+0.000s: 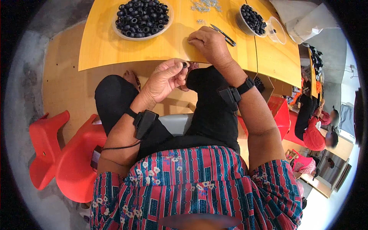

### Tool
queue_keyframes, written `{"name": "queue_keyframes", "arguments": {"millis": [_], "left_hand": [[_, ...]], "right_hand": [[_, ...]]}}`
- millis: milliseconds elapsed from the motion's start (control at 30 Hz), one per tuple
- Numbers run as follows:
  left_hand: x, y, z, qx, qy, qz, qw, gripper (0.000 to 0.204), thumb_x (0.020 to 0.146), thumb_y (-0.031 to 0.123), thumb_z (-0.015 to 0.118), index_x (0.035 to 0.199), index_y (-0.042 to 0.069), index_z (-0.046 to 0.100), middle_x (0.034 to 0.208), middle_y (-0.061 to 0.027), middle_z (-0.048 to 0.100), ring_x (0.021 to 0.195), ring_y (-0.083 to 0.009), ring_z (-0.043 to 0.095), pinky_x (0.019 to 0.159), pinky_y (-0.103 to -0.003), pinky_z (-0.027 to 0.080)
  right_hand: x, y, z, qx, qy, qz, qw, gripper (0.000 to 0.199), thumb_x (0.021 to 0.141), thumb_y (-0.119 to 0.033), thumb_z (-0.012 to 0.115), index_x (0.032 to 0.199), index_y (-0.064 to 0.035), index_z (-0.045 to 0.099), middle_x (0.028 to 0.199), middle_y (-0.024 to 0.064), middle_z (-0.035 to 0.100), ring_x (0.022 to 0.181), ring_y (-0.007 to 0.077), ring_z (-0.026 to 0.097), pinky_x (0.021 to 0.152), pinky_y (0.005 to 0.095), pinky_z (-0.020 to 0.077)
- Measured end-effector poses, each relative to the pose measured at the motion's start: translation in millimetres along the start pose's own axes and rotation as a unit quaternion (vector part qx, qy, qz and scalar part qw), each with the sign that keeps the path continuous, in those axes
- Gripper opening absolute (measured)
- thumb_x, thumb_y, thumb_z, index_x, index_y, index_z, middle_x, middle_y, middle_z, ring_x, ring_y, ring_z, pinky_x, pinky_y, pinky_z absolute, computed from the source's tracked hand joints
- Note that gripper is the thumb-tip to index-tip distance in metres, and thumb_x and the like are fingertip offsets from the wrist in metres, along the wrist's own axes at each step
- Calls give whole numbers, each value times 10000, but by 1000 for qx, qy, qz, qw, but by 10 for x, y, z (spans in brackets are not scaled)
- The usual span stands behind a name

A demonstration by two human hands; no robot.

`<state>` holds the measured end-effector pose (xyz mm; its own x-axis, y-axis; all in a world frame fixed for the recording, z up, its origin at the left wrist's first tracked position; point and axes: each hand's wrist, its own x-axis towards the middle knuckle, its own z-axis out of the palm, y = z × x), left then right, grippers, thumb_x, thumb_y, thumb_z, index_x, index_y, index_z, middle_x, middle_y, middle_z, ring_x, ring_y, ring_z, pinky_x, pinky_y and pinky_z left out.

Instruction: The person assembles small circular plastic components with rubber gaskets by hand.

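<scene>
My left hand (pixel 166 78) is raised in front of the table edge and pinches a small black ring (pixel 184 64) between thumb and fingertips. My right hand (pixel 209 44) rests palm down on the yellow wooden table (pixel 103 46), fingers curled at its near edge; whether it holds anything is hidden. A white plate (pixel 117 30) heaped with black rings (pixel 142 17) stands at the back left. A clear bowl (pixel 241 23) of more black rings sits at the back right. Metal tweezers (pixel 223 35) lie just beyond my right hand.
Small silvery parts (pixel 205 5) are scattered at the table's far edge. An empty clear lid (pixel 276 30) lies by the bowl. Red plastic stools (pixel 65 153) stand at my left. Other people (pixel 314 126) sit at the right, beside another table.
</scene>
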<state>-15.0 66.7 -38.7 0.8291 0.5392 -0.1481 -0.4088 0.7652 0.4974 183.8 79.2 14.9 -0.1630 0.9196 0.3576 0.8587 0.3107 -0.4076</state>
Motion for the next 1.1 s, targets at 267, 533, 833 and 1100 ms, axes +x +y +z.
{"name": "queue_keyframes", "arguments": {"millis": [267, 533, 833, 1100], "left_hand": [[-39, 7, -34, -15, -17, 0, 1000, 230, 890, 213, 551, 1012, 19, 536, 855, -20, 522, 722, -86, 466, 655, -207, 413], [-58, -27, -30, -16, -7, 5, 1000, 226, 874, 236, 579, 974, 34, 579, 824, -6, 553, 699, -69, 513, 643, -193, 459], [-56, 8, -21, -15, 2, 0, 1000, 227, 896, 220, 544, 1006, 22, 539, 840, -13, 512, 725, -81, 457, 662, -200, 425], [-46, 7, -33, -18, 9, -2, 1000, 231, 895, 221, 547, 999, 14, 536, 839, -12, 511, 719, -78, 452, 662, -197, 424]], "right_hand": [[-412, -48, 77, -7, 72, 8, 997, 148, 724, -71, 650, 872, -81, 660, 787, 76, 571, 702, 241, 580, 615, 315, 486], [-541, -86, 99, -106, 62, -34, 992, 303, 675, -75, 670, 975, -105, 637, 823, 70, 537, 729, 231, 571, 607, 316, 493], [-548, -21, 70, -85, 46, -54, 994, 392, 639, -93, 714, 1022, -99, 631, 858, 68, 531, 750, 222, 573, 633, 302, 498], [-572, -9, 68, -93, 42, -69, 992, 382, 655, -132, 704, 1028, -103, 627, 862, 70, 529, 764, 237, 565, 640, 309, 495]]}}
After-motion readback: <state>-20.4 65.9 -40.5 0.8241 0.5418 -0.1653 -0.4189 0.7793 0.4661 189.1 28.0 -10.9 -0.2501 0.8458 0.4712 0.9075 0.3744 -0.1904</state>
